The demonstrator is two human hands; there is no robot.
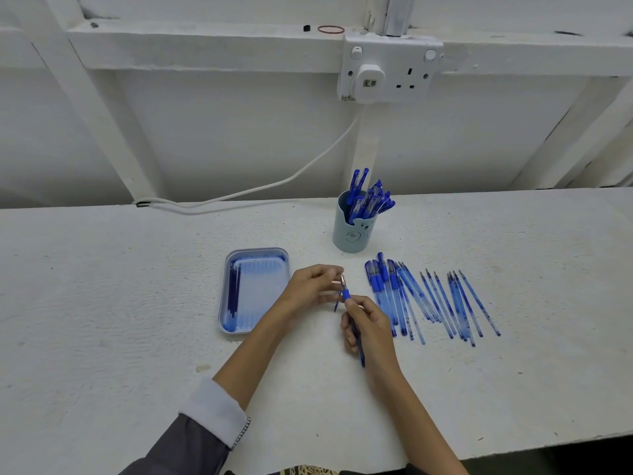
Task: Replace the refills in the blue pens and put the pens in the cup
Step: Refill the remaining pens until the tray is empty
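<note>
Right hand [370, 325] curled round blue pen [346, 295]; left hand [310, 286] pinches its metal tip [342, 278], maybe also thin refill [337, 305] below. Cup [352, 234] beyond grip, tray [257, 251] left, loose refills [455, 303] right.

Dark blue plastic pens [368, 197] stand in a pale blue round cup [352, 233] with a drawn face, mid-frame. The white table [137, 303] holds a light blue tray [255, 257].

Workshop: bare white workbench [102, 303], wall socket [390, 72]
</note>
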